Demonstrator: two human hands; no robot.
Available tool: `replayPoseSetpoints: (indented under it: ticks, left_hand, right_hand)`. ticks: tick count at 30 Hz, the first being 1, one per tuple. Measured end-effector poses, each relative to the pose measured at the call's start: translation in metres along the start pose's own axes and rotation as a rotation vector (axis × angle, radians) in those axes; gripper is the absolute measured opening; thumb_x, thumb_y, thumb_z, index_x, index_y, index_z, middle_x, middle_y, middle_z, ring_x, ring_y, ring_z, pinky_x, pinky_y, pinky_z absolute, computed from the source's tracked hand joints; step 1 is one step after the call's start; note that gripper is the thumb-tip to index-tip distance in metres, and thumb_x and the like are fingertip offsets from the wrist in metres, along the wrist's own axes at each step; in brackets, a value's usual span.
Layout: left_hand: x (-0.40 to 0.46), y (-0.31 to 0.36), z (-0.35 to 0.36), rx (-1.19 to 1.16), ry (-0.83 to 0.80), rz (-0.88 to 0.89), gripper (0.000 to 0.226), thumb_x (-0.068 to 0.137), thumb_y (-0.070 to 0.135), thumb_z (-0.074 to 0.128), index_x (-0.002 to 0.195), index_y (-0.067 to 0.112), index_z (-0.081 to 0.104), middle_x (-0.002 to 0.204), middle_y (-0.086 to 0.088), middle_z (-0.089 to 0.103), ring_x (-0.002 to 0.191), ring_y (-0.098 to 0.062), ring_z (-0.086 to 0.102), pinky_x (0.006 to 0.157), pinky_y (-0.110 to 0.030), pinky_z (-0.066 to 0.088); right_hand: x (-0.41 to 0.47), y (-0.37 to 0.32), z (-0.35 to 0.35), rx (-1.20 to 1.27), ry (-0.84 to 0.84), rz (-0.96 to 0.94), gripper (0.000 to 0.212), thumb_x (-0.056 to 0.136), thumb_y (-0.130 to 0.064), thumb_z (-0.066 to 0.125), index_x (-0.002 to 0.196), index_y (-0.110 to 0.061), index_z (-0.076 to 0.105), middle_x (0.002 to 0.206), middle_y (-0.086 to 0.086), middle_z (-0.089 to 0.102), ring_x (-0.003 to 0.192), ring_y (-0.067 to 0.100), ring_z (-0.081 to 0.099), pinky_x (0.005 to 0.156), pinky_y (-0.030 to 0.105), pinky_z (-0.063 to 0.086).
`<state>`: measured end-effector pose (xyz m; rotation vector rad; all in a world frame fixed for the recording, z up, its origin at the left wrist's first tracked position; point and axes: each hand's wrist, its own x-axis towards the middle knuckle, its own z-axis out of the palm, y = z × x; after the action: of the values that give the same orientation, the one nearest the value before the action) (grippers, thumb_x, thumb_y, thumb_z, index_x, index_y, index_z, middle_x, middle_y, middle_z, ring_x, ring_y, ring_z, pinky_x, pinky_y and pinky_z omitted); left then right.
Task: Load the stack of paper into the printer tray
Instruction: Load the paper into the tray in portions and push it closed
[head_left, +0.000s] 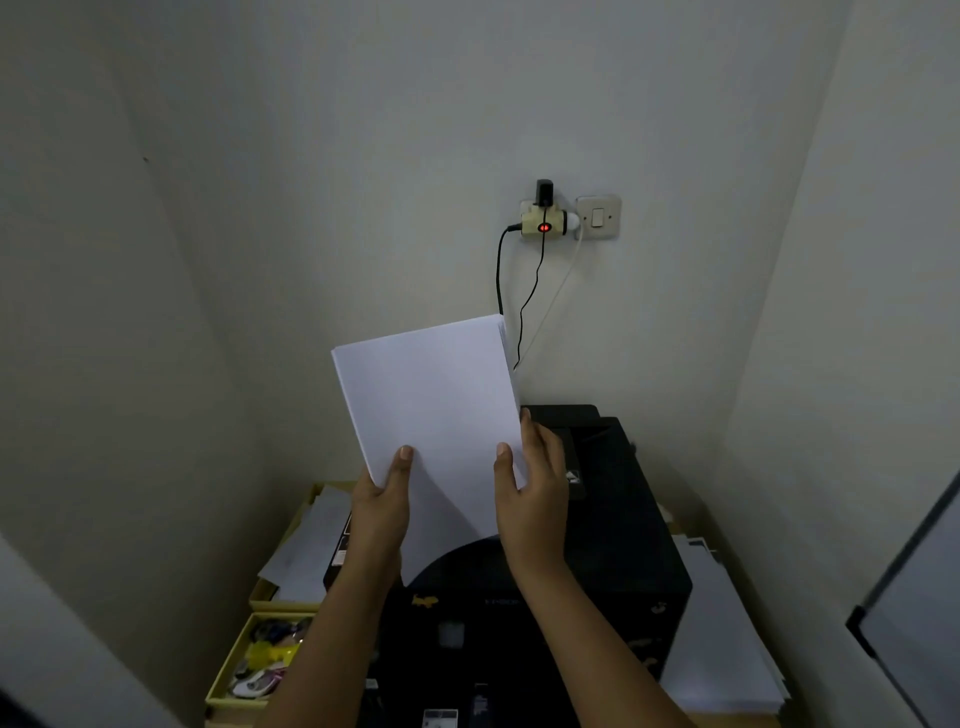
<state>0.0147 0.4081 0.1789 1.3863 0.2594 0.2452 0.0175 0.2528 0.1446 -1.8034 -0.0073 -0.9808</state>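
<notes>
Left hand (382, 501) grips paper stack (431, 415) at lower left edge, thumb on front. Right hand (535, 493) grips lower right edge, thumb on front, fingers behind. 1 stack, held tilted above printer (597, 545), not touching it. Left of printer: 2 yellow trays (223, 680) w/ sheets, small items. Right: loose sheets (722, 649). Behind: wall adapter (543, 223), 3 cables, 1 switch (598, 217). Walls close both sides.

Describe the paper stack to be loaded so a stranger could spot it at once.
Start at the black printer against the back wall. Just above it, the left hand and right hand hold the paper stack upright. Unlike the loose sheets lying flat right of the printer, it is held in the air.
</notes>
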Motion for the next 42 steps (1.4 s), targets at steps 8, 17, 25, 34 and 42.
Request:
replayPoseSetpoints:
  ticks: [8, 17, 25, 34, 42]
  left_hand:
    - [-0.005, 0.003, -0.010, -0.007, -0.015, -0.016, 0.062, 0.091, 0.056, 0.067, 0.142, 0.021, 0.057, 0.124, -0.002, 0.069, 0.106, -0.024, 0.067, 0.083, -0.039, 0.059]
    - [-0.018, 0.013, -0.027, -0.011, -0.070, -0.004, 0.056, 0.096, 0.050, 0.065, 0.143, 0.022, 0.056, 0.124, -0.001, 0.068, 0.103, -0.017, 0.066, 0.075, -0.031, 0.056]
    - [-0.031, 0.014, -0.048, -0.004, -0.128, -0.042, 0.054, 0.096, 0.050, 0.064, 0.141, 0.023, 0.057, 0.114, 0.006, 0.069, 0.099, -0.016, 0.066, 0.067, -0.028, 0.055]
    - [-0.038, 0.014, -0.057, 0.029, -0.159, -0.023, 0.056, 0.094, 0.052, 0.065, 0.142, 0.025, 0.056, 0.113, 0.010, 0.068, 0.100, -0.014, 0.066, 0.069, -0.029, 0.055]
    - [-0.037, 0.010, -0.046, 0.039, -0.163, 0.014, 0.061, 0.091, 0.056, 0.068, 0.144, 0.027, 0.056, 0.125, 0.005, 0.070, 0.111, -0.022, 0.067, 0.084, -0.039, 0.059]
  right_hand:
    - [-0.015, -0.014, -0.002, -0.145, 0.110, -0.059, 0.048, 0.106, -0.020, 0.069, 0.153, -0.014, 0.060, 0.135, -0.001, 0.055, 0.122, 0.015, 0.056, 0.101, 0.028, 0.057]
    - [-0.037, -0.039, -0.003, -0.102, 0.162, 0.063, 0.046, 0.106, -0.026, 0.068, 0.151, -0.019, 0.059, 0.139, -0.006, 0.058, 0.126, 0.003, 0.055, 0.101, 0.020, 0.054]
    - [-0.055, -0.047, -0.003, -0.017, 0.218, 0.142, 0.037, 0.105, -0.026, 0.070, 0.141, -0.020, 0.065, 0.132, -0.016, 0.062, 0.124, 0.008, 0.065, 0.099, 0.037, 0.064]
    - [-0.066, -0.053, -0.006, -0.041, 0.277, 0.119, 0.034, 0.104, -0.023, 0.071, 0.137, -0.016, 0.071, 0.130, -0.008, 0.064, 0.119, 0.012, 0.068, 0.095, 0.040, 0.066]
    - [-0.066, -0.047, -0.016, -0.151, 0.289, 0.070, 0.037, 0.102, -0.028, 0.074, 0.137, -0.016, 0.071, 0.136, -0.003, 0.067, 0.122, 0.012, 0.067, 0.096, 0.037, 0.065]
